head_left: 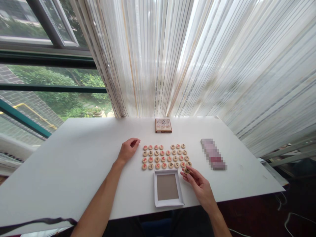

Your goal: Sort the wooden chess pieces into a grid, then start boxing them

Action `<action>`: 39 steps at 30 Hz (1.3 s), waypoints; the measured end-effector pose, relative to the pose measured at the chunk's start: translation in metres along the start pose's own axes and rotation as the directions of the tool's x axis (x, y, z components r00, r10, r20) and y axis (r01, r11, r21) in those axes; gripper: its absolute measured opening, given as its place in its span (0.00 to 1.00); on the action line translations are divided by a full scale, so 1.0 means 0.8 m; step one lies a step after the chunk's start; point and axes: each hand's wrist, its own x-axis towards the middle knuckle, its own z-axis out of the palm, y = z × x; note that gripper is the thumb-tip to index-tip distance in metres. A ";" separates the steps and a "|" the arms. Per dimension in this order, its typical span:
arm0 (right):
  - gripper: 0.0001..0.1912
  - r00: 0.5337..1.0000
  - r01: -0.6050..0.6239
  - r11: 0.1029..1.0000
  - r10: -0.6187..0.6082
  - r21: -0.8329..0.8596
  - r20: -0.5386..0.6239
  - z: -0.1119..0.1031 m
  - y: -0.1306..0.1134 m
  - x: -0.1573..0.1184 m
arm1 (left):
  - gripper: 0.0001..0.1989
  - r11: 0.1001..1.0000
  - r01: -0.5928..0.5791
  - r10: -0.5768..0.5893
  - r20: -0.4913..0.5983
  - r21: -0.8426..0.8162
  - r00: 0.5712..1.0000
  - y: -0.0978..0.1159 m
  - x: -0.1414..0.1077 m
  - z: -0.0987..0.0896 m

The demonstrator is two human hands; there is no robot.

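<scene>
Round wooden pieces (pixel 163 159) with red or black characters lie in rows on the white table (pixel 81 158); the far row has a gap right of its middle. My right hand (pixel 196 182) holds one black-marked piece (pixel 187 171) between thumb and fingers, just right of the open tray's far corner. The shallow white tray (pixel 156 189) has a grey-brown bottom and lies in front of the rows with nothing in it. To the left of the rows, my left hand (pixel 128 149) rests on the table with its fingers curled closed; I cannot make out anything in them.
A flat box lid (pixel 163 126) with printed characters lies beyond the rows. At the right is a blurred-out pinkish object (pixel 213 154). String curtains (pixel 148 59) and a window (pixel 56 75) stand behind the table. A dark strap (pixel 37 223) crosses the near left corner.
</scene>
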 end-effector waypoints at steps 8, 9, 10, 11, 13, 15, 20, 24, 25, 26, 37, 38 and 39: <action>0.20 0.999 0.023 0.998 -0.025 0.057 0.021 -0.003 0.000 0.002 | 0.13 0.997 -0.058 0.052 -0.097 -0.060 0.994 0.069 -0.016 -0.016; 0.20 0.999 0.023 0.998 -0.025 0.062 0.023 -0.003 0.000 0.002 | 0.13 0.995 -0.076 0.070 -0.080 -0.070 0.994 0.083 -0.026 -0.016; 0.20 0.999 0.023 0.998 -0.025 0.066 0.024 -0.003 0.000 0.003 | 0.13 0.992 -0.092 0.088 -0.054 -0.081 0.995 0.096 -0.039 -0.015; 0.21 0.999 0.022 0.997 -0.023 0.070 0.023 -0.004 0.001 0.003 | 0.12 0.990 -0.107 0.106 -0.020 -0.092 0.994 0.108 -0.054 -0.012; 0.21 1.000 0.016 0.997 -0.018 0.075 0.019 -0.005 0.001 0.004 | 0.10 0.979 -0.147 0.163 0.109 -0.141 0.981 0.124 -0.090 -0.006; 0.21 1.000 0.011 0.997 -0.012 0.076 0.015 -0.005 0.002 0.004 | 0.08 0.966 -0.198 0.228 0.186 -0.168 0.956 0.130 -0.127 0.000; 0.21 1.000 0.014 0.998 -0.015 0.065 0.015 -0.006 0.002 0.005 | 0.15 0.962 -0.268 0.271 0.291 -0.051 0.918 0.118 -0.192 0.001; 0.19 0.999 0.029 0.999 -0.030 0.033 0.018 -0.004 -0.001 0.005 | 0.16 0.973 -0.230 0.208 0.332 0.028 0.920 0.113 -0.210 -0.005; 0.19 0.999 0.033 0.999 -0.033 0.023 0.017 -0.004 -0.002 0.005 | 0.16 0.974 -0.220 0.194 0.327 0.045 0.925 0.112 -0.212 -0.005; 0.19 0.999 0.036 0.999 -0.036 0.013 0.016 -0.003 -0.004 0.005 | 0.15 0.975 -0.215 0.185 0.322 0.059 0.928 0.113 -0.214 -0.005; 0.14 0.996 0.077 0.993 -0.074 -0.093 0.041 0.004 -0.006 0.002 | 0.13 0.965 -0.240 0.195 0.329 0.103 0.924 0.115 -0.213 -0.002; 0.13 0.993 0.096 0.989 -0.088 -0.114 0.073 0.010 -0.009 0.001 | 0.13 0.966 -0.238 0.193 0.329 0.102 0.924 0.116 -0.213 -0.002; 0.12 0.990 0.115 0.983 -0.101 -0.143 0.101 0.017 -0.012 0.000 | 0.13 0.967 -0.235 0.191 0.329 0.100 0.925 0.117 -0.212 -0.003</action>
